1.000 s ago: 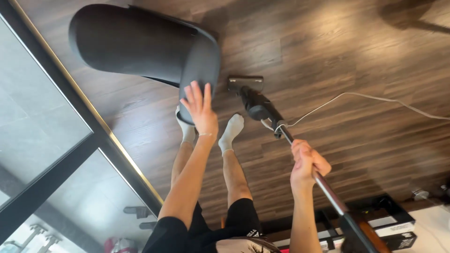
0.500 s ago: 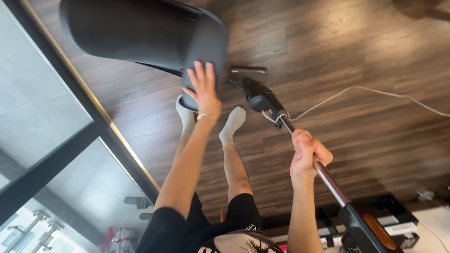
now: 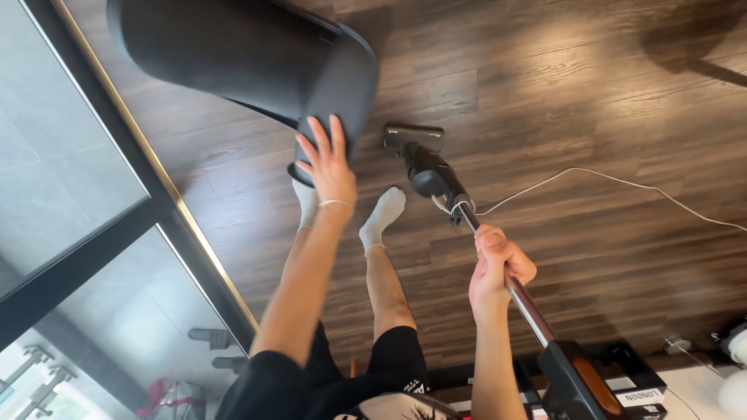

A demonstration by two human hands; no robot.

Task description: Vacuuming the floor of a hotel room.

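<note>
My left hand (image 3: 328, 167) lies flat with fingers spread on the rounded edge of a black moulded chair (image 3: 241, 54), which is tipped over the wooden floor (image 3: 545, 93). My right hand (image 3: 498, 268) is closed round the metal tube of a black stick vacuum cleaner (image 3: 436, 175). Its floor head (image 3: 414, 137) rests on the boards just right of the chair. The vacuum's body (image 3: 580, 381) is at the bottom right. My feet in white socks (image 3: 385, 214) stand between the chair and the vacuum.
A glass door with a dark frame and a brass-coloured sill (image 3: 167, 194) runs along the left. A thin white cable (image 3: 622, 183) trails across the floor to the right. Dark boxes (image 3: 638, 381) sit at the bottom right.
Both hands keep their places on the chair and the vacuum tube. The view has shifted a little, so the chair sits higher in frame.
</note>
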